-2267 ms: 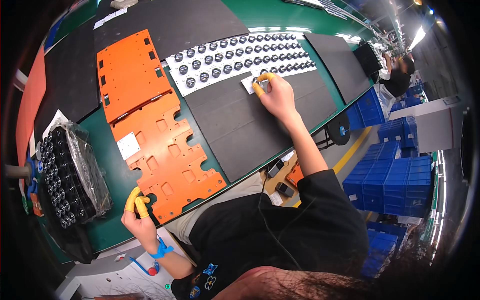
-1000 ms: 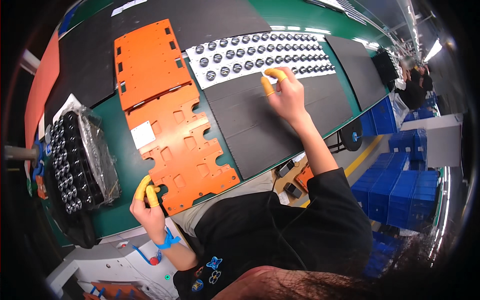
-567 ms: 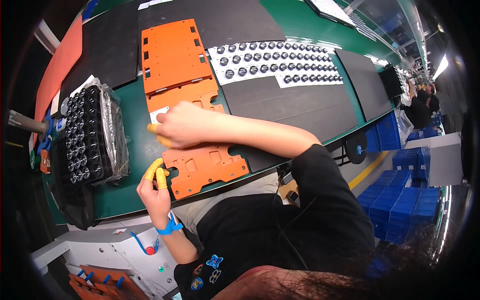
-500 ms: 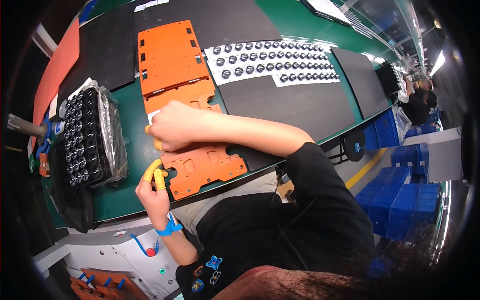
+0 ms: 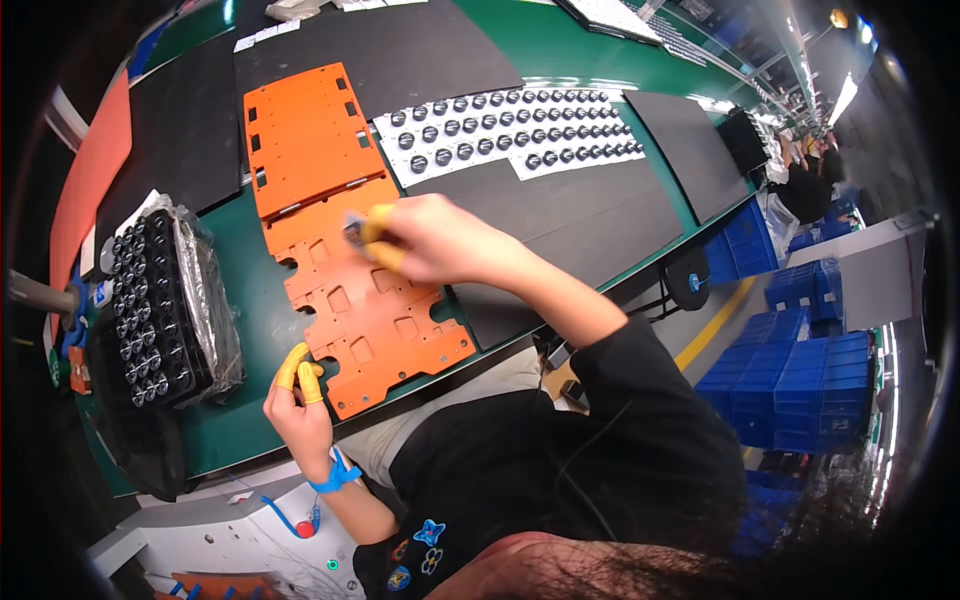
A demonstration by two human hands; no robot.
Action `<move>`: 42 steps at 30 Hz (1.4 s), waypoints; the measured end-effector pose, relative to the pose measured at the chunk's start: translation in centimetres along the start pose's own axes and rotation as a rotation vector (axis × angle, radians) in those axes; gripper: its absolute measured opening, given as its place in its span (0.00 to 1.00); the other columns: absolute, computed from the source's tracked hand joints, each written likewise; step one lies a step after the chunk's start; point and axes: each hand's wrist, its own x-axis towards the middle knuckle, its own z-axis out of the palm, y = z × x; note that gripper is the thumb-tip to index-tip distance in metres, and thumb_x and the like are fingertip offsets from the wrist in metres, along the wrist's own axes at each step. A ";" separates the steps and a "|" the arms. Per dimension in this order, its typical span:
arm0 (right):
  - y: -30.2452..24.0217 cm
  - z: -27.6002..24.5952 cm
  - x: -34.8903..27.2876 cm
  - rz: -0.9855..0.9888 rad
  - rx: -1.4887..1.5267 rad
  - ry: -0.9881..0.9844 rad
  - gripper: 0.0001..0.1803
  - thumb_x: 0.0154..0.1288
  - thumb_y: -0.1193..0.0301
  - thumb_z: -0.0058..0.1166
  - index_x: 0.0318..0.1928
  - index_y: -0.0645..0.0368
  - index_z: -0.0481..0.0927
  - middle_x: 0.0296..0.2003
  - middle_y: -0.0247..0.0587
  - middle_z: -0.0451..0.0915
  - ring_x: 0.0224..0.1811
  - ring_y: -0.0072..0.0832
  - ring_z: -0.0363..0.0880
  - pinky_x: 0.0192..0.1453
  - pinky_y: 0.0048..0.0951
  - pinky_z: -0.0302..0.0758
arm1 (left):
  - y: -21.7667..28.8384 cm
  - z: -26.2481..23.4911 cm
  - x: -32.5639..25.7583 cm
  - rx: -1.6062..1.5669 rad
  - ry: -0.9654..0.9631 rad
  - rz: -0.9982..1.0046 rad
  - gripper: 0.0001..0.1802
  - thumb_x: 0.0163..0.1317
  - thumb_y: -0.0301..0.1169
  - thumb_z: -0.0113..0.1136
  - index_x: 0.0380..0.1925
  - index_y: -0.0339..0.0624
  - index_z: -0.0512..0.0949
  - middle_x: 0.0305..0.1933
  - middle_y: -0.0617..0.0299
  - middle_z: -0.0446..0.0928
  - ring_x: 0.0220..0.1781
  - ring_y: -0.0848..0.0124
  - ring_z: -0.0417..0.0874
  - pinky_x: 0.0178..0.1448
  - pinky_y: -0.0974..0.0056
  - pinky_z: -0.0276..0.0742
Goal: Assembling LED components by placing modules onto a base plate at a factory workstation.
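Observation:
An orange hinged fixture plate (image 5: 365, 295) with cutouts lies in front of me on the green table, its upper panel (image 5: 305, 130) folded back on the far side. Above the plate's middle, my right hand (image 5: 430, 240) pinches a small dark round piece (image 5: 353, 230) between yellow-covered fingertips; motion blurs it. My left hand (image 5: 300, 405), also in yellow finger covers, is at the plate's near left edge by a notch. Its fingers are curled together, and what they hold, if anything, is hidden. A blue strap circles my left wrist.
A black tray (image 5: 150, 310) of round lens-like parts, partly in clear plastic, stands at left. White sheets (image 5: 510, 125) with rows of black round parts lie beyond my right arm on black mats (image 5: 560, 210). Blue crates (image 5: 790, 385) stack at right. Other people are far off.
My right hand has moved right and away from the plate's left side, uncovering the plate's middle and showing the small dark piece. My left hand stays by the plate edge; the view has shifted slightly.

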 end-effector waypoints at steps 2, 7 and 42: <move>1.6 -1.4 -2.8 0.064 0.119 0.185 0.06 0.58 0.76 0.61 0.37 0.61 0.79 0.28 0.43 0.82 0.31 0.32 0.84 0.37 0.29 0.79 | -0.3 -0.1 -0.1 0.021 -0.004 -0.012 0.13 0.64 0.23 0.58 0.48 0.34 0.82 0.31 0.61 0.81 0.21 0.80 0.64 0.24 0.71 0.57; 6.5 -3.8 -9.0 0.497 0.095 0.372 0.07 0.61 0.77 0.61 0.40 0.65 0.81 0.31 0.41 0.84 0.32 0.21 0.82 0.42 0.24 0.78 | -0.5 -0.1 -0.2 -0.016 -0.014 -0.021 0.13 0.65 0.23 0.57 0.49 0.34 0.81 0.32 0.61 0.81 0.22 0.80 0.65 0.25 0.71 0.57; 13.9 -6.1 -8.1 0.188 -0.564 0.507 0.15 0.54 0.74 0.64 0.43 0.59 0.80 0.35 0.41 0.81 0.39 0.40 0.75 0.45 0.38 0.73 | -0.8 0.2 -0.3 0.027 0.012 -0.050 0.12 0.67 0.23 0.54 0.48 0.33 0.81 0.30 0.60 0.81 0.24 0.80 0.69 0.26 0.72 0.60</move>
